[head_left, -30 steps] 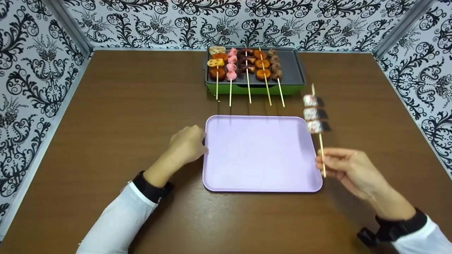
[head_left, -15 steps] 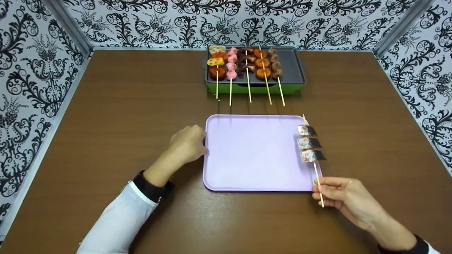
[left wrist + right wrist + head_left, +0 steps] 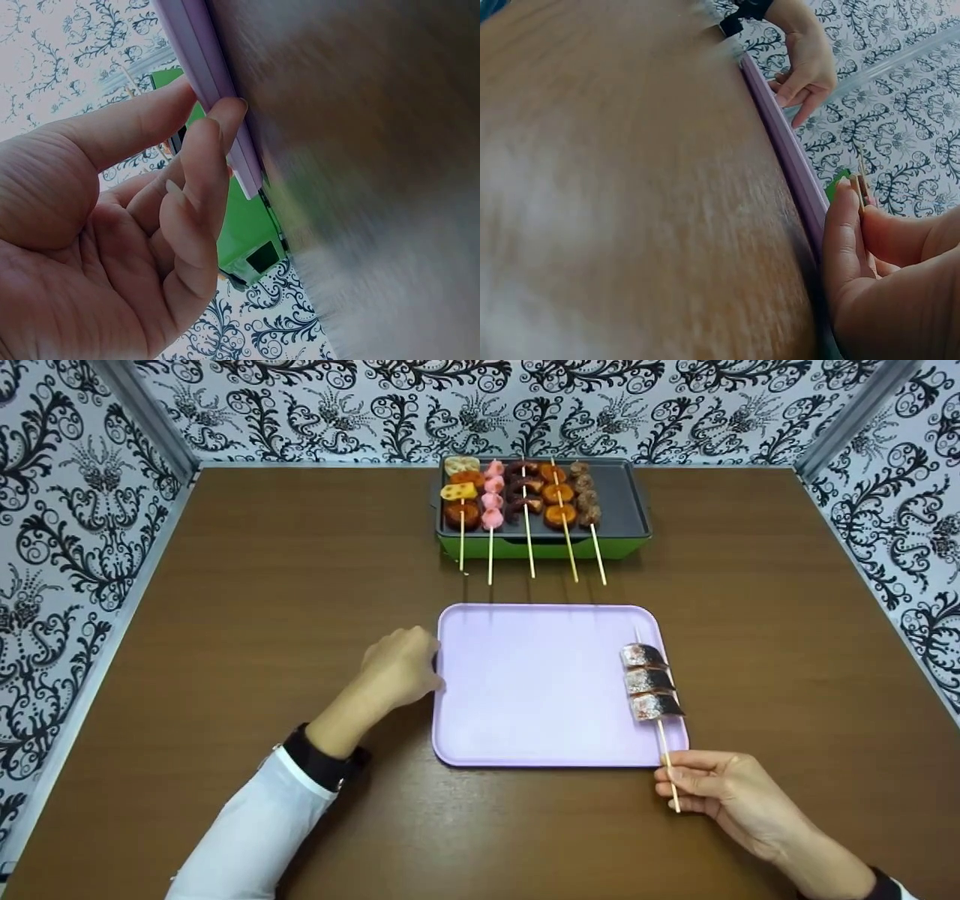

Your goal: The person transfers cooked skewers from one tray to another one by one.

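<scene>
A lilac tray [image 3: 540, 690] lies flat on the brown table. At its left edge, my left hand [image 3: 400, 667] pinches the rim; the left wrist view has the thumb [image 3: 142, 120] on one side of the tray edge and the index finger [image 3: 229, 116] on the other. My right hand [image 3: 731, 799], by the tray's near right corner, holds a skewer [image 3: 649, 682] by its stick between thumb and fingers. Three silvery pieces with dark skin, like fish, are threaded on it. They overlap the tray's right side in the head view, the tip pointing away from me.
Behind the tray stands a green grill [image 3: 540, 549] with a dark top plate [image 3: 619, 499]. Several food skewers lie side by side there, sticks jutting over the front toward the tray, among them pink balls [image 3: 492, 501] and orange slices [image 3: 559, 516]. Patterned panels [image 3: 480, 412] edge the table.
My right hand has come toward me and slightly left with the skewer, from beside the tray's right edge to over its right side. The left hand stays at the tray's left rim.
</scene>
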`<act>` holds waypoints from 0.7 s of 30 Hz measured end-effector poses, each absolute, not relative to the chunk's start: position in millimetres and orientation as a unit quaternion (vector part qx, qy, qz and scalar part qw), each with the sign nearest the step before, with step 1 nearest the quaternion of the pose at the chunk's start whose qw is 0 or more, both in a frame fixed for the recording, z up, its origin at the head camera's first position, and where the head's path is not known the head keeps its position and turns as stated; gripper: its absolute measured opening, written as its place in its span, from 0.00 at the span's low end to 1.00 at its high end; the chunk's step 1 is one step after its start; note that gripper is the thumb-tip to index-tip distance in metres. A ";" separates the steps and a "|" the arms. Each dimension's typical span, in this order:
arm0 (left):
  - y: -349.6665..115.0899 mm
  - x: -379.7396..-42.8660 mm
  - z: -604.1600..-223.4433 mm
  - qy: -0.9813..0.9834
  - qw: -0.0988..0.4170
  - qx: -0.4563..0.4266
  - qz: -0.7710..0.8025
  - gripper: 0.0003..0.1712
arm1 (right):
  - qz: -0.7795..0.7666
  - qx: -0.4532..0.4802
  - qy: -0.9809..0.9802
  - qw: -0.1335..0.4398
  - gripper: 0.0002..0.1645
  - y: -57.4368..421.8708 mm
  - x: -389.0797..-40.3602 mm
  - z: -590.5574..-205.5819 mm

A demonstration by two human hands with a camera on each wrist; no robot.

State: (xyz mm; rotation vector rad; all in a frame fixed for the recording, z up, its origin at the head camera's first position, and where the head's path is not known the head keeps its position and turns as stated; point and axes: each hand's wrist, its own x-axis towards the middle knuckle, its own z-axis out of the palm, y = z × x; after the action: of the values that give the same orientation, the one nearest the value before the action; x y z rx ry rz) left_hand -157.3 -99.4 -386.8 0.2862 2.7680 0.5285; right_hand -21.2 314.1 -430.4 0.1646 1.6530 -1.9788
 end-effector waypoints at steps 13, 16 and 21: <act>-99.5 -156.7 -387.1 0.967 0.150 0.104 0.179 0.16 | -0.638 0.103 0.730 0.221 0.12 311.2 -21.2 -427.3; -99.5 -156.5 -387.0 0.967 0.149 0.104 0.180 0.16 | -0.620 0.096 0.746 0.224 0.14 312.4 -22.0 -426.6; -99.1 -155.8 -386.3 0.966 0.149 0.105 0.184 0.17 | -0.572 0.072 0.788 0.216 0.17 311.6 -24.8 -422.7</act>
State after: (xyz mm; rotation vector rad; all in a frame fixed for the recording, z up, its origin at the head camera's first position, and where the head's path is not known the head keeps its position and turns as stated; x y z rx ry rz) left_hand -155.8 -99.1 -386.3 0.3020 2.7765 0.5283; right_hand -24.8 311.6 -422.7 0.1989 2.1839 -1.5852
